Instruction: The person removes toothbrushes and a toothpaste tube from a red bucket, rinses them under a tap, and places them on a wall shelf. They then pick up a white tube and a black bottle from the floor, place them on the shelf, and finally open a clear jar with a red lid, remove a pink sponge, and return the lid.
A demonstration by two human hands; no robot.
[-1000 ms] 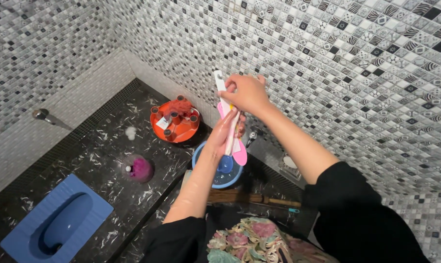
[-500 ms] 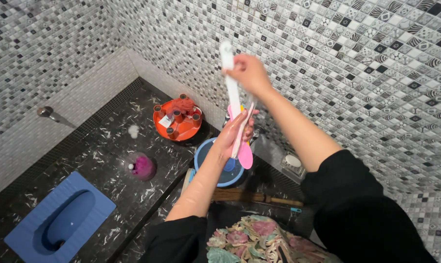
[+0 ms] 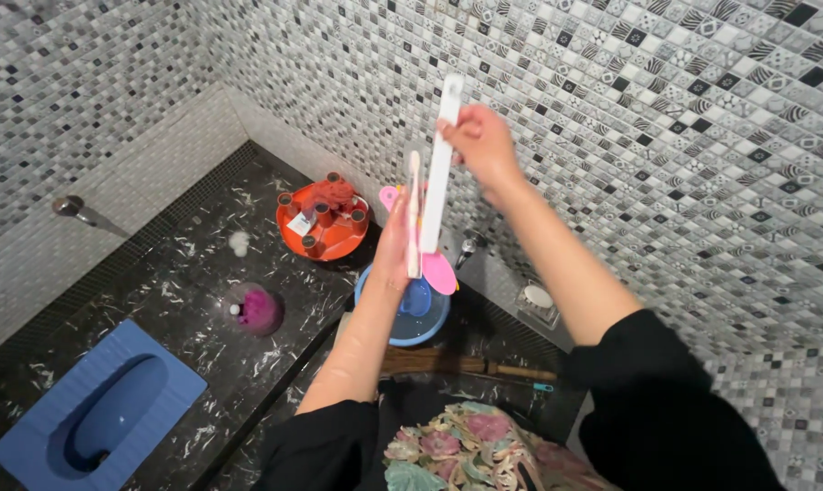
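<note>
My right hand is raised in front of the mosaic wall and grips a long flat white handle that points up and down. My left hand is lower, over a blue bucket, and holds a pink spatula-shaped tool together with a thin pale stick. The white handle's lower end crosses just in front of the pink tool. Both arms wear black sleeves.
An orange stool lies upturned on the dark marble floor. A pink scrubber sits near it. A blue squat toilet is at lower left. A broom lies by the bucket, a tap behind it.
My right hand has drawn the white handle up and out of the bundle in my left hand. My left hand has risen slightly with the pink tool.
</note>
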